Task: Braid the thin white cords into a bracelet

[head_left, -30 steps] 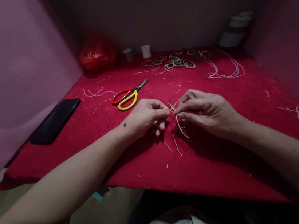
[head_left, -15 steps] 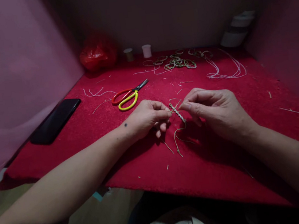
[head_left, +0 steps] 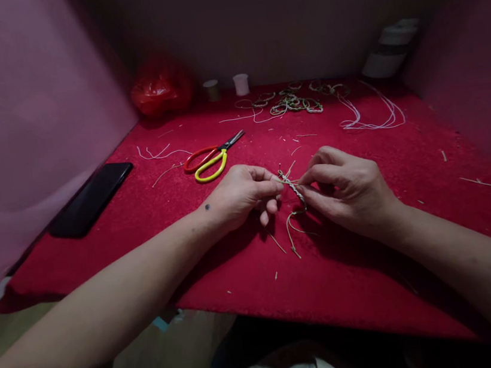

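A short braided cord (head_left: 292, 187) of pale and green strands hangs between my two hands just above the red cloth (head_left: 246, 256). My left hand (head_left: 240, 194) pinches its upper end between thumb and forefinger. My right hand (head_left: 346, 189) is closed on the braid a little lower, fingers pinched round a strand. The loose tail ends (head_left: 291, 232) curl down onto the cloth below my hands.
Scissors (head_left: 210, 157) with one red and one yellow handle lie behind my left hand. A black phone (head_left: 91, 198) lies at the left edge. Finished braids (head_left: 293, 104), white cords (head_left: 372, 114), two small cups (head_left: 240, 84) and a red bag (head_left: 161, 89) sit at the back.
My right hand drew away to the right half a second ago, showing the braid, then came back and closed on it again. My left hand stayed in place.
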{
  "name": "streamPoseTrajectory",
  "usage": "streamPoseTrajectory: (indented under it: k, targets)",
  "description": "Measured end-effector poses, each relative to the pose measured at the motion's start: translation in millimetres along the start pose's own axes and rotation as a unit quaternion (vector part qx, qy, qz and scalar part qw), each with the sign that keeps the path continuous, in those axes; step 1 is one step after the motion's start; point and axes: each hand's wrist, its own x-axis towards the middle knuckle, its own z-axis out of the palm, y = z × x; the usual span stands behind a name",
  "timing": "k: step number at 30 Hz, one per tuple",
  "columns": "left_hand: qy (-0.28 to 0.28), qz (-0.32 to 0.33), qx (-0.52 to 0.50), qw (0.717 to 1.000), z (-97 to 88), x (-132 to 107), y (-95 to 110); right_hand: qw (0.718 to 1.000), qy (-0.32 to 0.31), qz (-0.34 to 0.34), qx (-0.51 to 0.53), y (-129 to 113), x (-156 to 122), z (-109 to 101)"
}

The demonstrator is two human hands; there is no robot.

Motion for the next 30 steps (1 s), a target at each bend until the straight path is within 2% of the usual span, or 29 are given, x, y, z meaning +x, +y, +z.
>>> streamPoseTrajectory:
  k: [13,30]
  targets:
    - [-0.006,0.005,-0.003,1.000,-0.7,-0.1,-0.2,0.998,-0.057,-0.007,0.027,0.4,3.0,-5.9]
    - [-0.014,0.022,-0.011,1.000,-1.9,1.9,-3.6,0.994,-0.096,-0.019,0.051,3.9,4.8,-8.7]
